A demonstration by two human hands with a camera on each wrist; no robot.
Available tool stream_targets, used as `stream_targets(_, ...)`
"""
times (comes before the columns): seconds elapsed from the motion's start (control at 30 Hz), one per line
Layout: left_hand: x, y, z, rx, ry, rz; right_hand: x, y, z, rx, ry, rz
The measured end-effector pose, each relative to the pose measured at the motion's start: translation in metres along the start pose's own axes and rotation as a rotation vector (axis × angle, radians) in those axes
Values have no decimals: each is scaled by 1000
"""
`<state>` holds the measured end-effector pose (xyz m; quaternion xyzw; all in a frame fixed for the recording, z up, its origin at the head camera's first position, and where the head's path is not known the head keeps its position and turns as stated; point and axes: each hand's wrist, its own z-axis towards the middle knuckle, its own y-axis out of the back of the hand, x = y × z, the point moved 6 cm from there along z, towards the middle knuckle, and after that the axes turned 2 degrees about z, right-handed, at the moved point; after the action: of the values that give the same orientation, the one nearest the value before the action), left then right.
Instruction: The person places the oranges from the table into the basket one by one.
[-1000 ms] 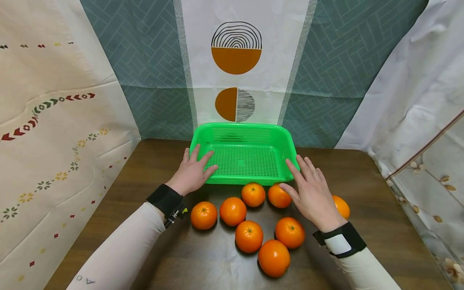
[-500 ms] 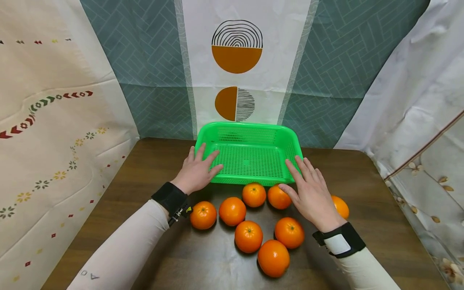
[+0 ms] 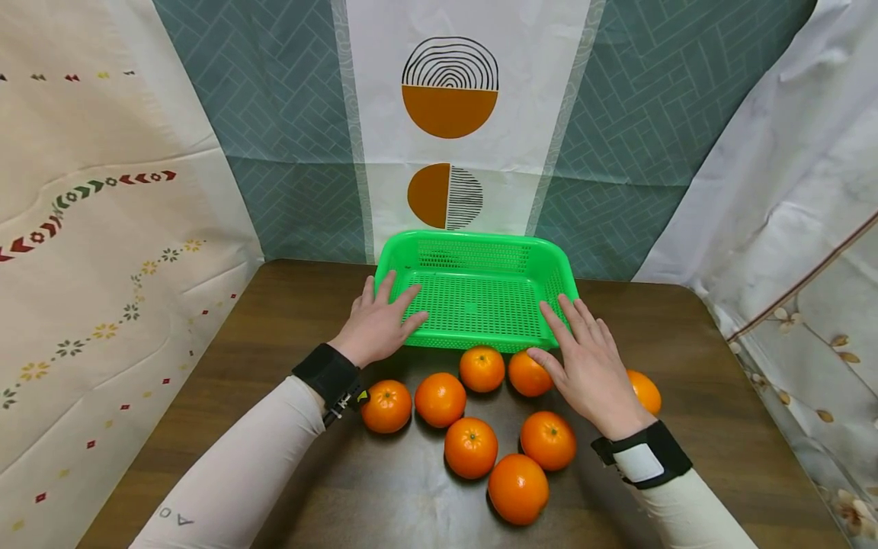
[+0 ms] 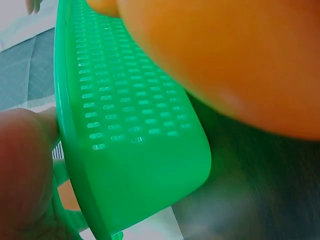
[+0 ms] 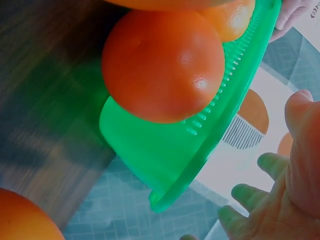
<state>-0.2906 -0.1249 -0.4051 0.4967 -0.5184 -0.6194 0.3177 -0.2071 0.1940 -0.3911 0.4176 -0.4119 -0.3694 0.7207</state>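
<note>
A green perforated plastic basket [image 3: 473, 335] stands at the back of the table, its inside bare. My left hand [image 3: 377, 320] is at its front left corner, fingers spread over the rim; in the left wrist view the thumb side lies right against the rim [image 4: 75, 150]. Over the front right corner, my right hand [image 3: 590, 366] has its fingers straight and spread, holding nothing; the right wrist view shows a gap between it and the basket. One orange [image 3: 528, 374] is partly hidden by the right thumb, and another orange [image 3: 646, 393] lies beyond the right wrist.
Several more oranges lie loose in front of the basket, among them a left one [image 3: 386, 406], a middle one [image 3: 470, 448] and a near one [image 3: 517, 489]. Behind the wooden table [image 3: 288, 305] hangs a patterned cloth [image 3: 288, 152]. White cloths flank both sides.
The basket has slid a little to the right, and my left hand has moved right along with it. My right hand and the oranges stay nearly where they were.
</note>
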Motion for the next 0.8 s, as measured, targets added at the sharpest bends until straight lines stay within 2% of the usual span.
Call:
stream_targets(0.17, 1, 4, 0, -16, -5, 6, 1, 2, 0, -6, 3, 8)
stream_targets(0.33, 1, 11, -9, -81, -16, 45, 3, 3, 0, -11, 12, 4)
stream_targets(0.57, -14, 23, -41, -226, -104, 132, 10, 4, -1, -15, 29, -6)
stream_targets(0.8, -26, 18, -74, -262, -192, 165, 17, 5, -4, -17, 45, -3)
